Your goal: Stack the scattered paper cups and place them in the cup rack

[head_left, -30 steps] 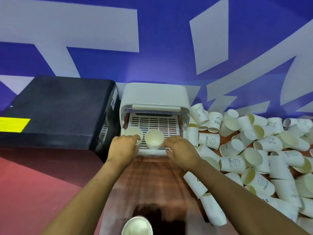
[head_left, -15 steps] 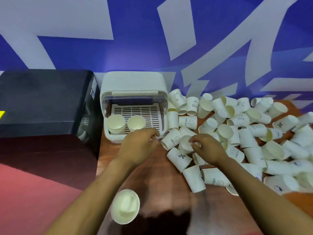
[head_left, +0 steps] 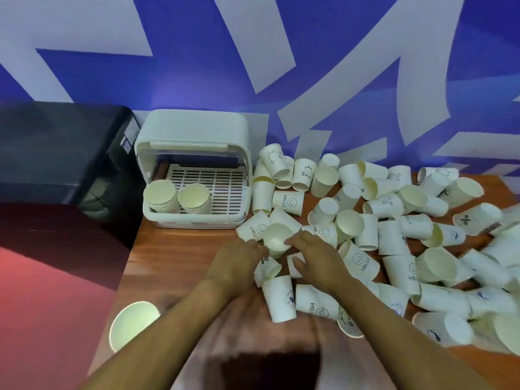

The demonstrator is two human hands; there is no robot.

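The white cup rack (head_left: 197, 218) stands open at the back left of the wooden table (head_left: 180, 257). Two stacks of paper cups (head_left: 160, 194) (head_left: 194, 197) stand at its front left. Many scattered paper cups (head_left: 391, 223) lie to its right. My right hand (head_left: 318, 257) grips a paper cup (head_left: 277, 237) at the rim, its mouth facing me. My left hand (head_left: 236, 263) rests on a lying cup (head_left: 267, 270), with its fingertips at the held cup's left edge. Whether my left hand grips either cup is unclear.
A black machine (head_left: 64, 153) stands left of the rack. One upright cup (head_left: 132, 327) sits near the table's front left edge, beside a red surface (head_left: 50, 305). A blue and white wall (head_left: 309, 80) backs the table.
Both hands left the rack front and moved right into the pile. My right hand took up a cup, and my left hand came across to meet it. The view shifted right.
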